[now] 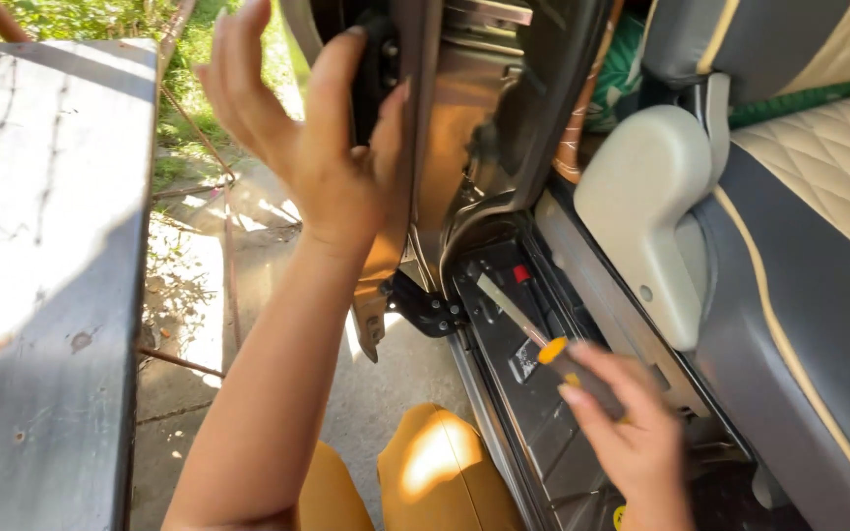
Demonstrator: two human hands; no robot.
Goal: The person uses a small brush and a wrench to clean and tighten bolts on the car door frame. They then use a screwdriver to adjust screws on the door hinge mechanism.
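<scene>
Between the fingers (592,388) of the right hand (627,438) lies the dark handle with an orange collar of a screwdriver (553,356). These fingers are curled closed around the handle, the thumb on its near side, so the flat metal blade runs up and to the left from the hand. The blade tip rests on the black sill channel (504,393) at the foot of the door opening, near a small red part (521,274); whether it touches that part, I cannot tell well, because the shade is deep there. The tool seems held low and slanted so that the tip can reach into the narrow channel.

The left hand (322,138) is spread wide open, fingers straight. Only the thumb side and palm press against the edge of the bare grey metal car door (464,128), apparently to keep it steady. It holds nothing. Below it a black hinge bracket (425,310) joins door and body. To the right stand a grey plastic seat side cover (641,206) and a quilted beige and grey seat (828,197).
</scene>
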